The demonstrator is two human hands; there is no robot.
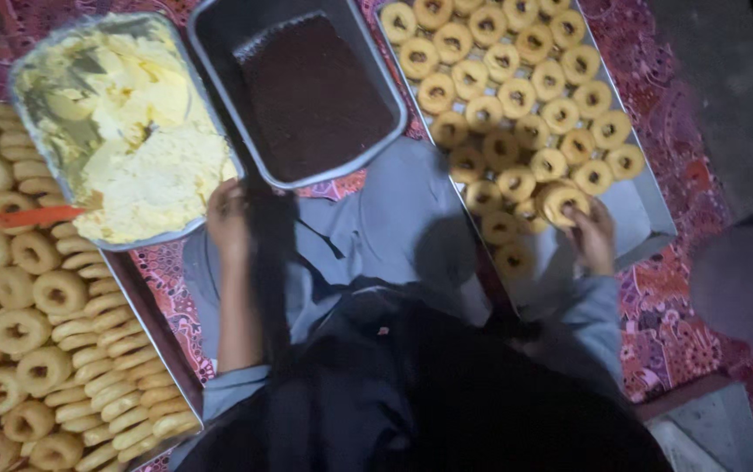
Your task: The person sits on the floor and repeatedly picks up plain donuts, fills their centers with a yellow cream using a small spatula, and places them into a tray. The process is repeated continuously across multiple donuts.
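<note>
right hand (593, 236) grips ring pastry (564, 202) — left hand (226, 218) at cream tray (48, 52) rim

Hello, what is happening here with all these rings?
A person sits among trays of ring-shaped pastries. The right hand holds one pastry ring at the near edge of the right tray. The left hand rests by the tray of yellow cream. A pan of dark filling stands between them.

Bare tray corner (643, 218) free; packed rings (516, 87) block rest of tray.
</note>
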